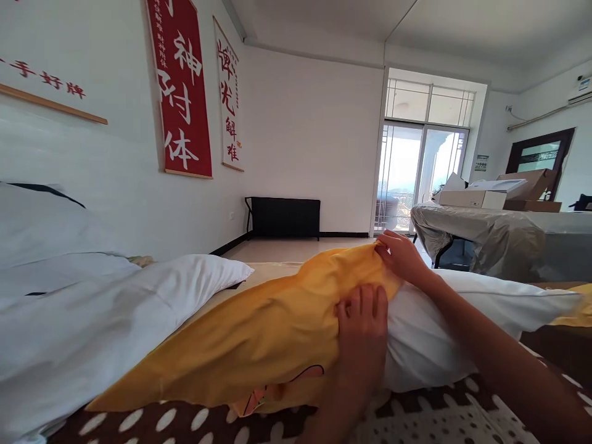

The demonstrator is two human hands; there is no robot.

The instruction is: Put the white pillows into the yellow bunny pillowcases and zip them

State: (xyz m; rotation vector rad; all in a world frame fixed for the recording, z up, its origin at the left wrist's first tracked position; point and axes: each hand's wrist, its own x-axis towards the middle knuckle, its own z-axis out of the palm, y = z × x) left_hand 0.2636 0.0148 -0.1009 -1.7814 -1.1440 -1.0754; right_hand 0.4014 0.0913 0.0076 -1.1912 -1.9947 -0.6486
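Note:
A yellow pillowcase (pixel 272 320) is drawn over the left part of a white pillow (pixel 444 333), whose bare white end sticks out to the right. At the case's open edge, my right hand (pixel 402 256) pinches the upper rim of the cloth. My left hand (pixel 363 308) is closed, its fingers curled into the cloth on the near side. A printed figure with a black outline shows partly on the case's lower front. How far the pillow reaches inside is hidden by the cloth.
More white pillows (pixel 134 308) lie at the left. Beneath is a brown cover with white dots (pixel 166 419). Yellow cloth (pixel 576 311) lies at the far right. Behind stand a plastic-draped table (pixel 485 228) with boxes and a black folded frame (pixel 284 217) by the wall.

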